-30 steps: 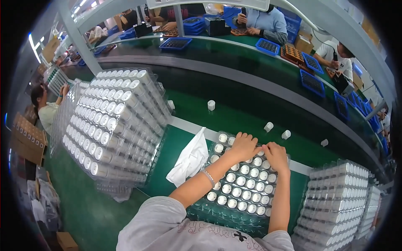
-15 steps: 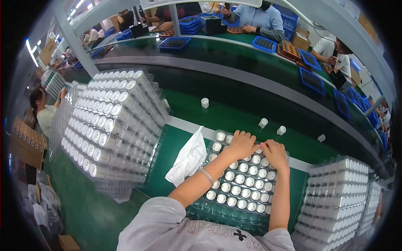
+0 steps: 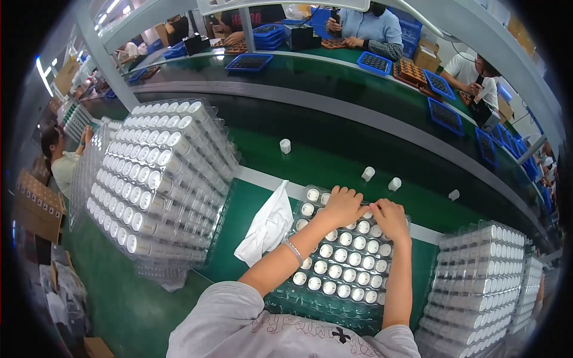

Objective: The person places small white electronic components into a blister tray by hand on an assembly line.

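Observation:
A clear plastic tray (image 3: 310,297) holds rows of white cylindrical pieces (image 3: 341,255) with round tops facing up. Across its far rows lies my left hand (image 3: 342,207), back up, fingers slightly apart over the pieces. Right beside it my right hand (image 3: 390,219) rests on the same rows, its fingers bent but apart. The two thumbs nearly meet. Pieces under both palms are hidden, and I see nothing held in either hand. A crumpled white cloth (image 3: 264,225) lies left of the tray.
At left rises a tall stack of filled trays (image 3: 140,173); another stack (image 3: 477,286) stands at right. Beyond the worktop, a green conveyor belt (image 3: 322,161) carries loose white cylinders (image 3: 394,184). Across it, people work by blue trays (image 3: 249,62). Another person (image 3: 62,158) stands far left.
The loose white cylinders on the belt have shifted a little to the left. Both my hands stay at the tray's far rows, almost unmoved.

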The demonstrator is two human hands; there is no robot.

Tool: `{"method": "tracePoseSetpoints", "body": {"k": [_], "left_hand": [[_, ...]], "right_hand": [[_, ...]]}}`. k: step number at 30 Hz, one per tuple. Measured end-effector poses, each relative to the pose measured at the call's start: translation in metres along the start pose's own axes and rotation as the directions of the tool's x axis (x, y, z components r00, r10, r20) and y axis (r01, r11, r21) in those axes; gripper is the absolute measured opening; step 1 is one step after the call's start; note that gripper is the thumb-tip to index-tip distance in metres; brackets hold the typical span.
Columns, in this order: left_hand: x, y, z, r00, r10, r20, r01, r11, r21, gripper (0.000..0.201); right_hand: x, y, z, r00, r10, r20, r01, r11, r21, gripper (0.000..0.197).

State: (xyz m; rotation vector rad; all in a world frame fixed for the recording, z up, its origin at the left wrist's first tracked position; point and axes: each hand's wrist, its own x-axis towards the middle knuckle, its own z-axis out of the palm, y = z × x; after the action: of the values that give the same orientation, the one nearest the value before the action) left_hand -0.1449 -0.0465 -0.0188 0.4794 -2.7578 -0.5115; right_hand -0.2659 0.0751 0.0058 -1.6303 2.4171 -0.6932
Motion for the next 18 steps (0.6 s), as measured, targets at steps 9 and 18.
{"method": "tracePoseSetpoints", "body": {"k": [9,18], "left_hand": [[-0.0003,0.0000,-0.0001,1.000,0.016,-0.017,-0.016,1.000,-0.004,0.036],[-0.0004,0.0011,-0.0014,1.000,0.002,0.015,-0.002,1.000,-0.008,0.037]], "right_hand": [[-0.0007,-0.0002,-0.0021,1.000,-0.005,0.016,0.005,1.000,0.004,0.029],[-0.0008,0.0015,-0.0001,1.000,0.011,0.025,-0.011,1.000,-0.002,0.029]]}}
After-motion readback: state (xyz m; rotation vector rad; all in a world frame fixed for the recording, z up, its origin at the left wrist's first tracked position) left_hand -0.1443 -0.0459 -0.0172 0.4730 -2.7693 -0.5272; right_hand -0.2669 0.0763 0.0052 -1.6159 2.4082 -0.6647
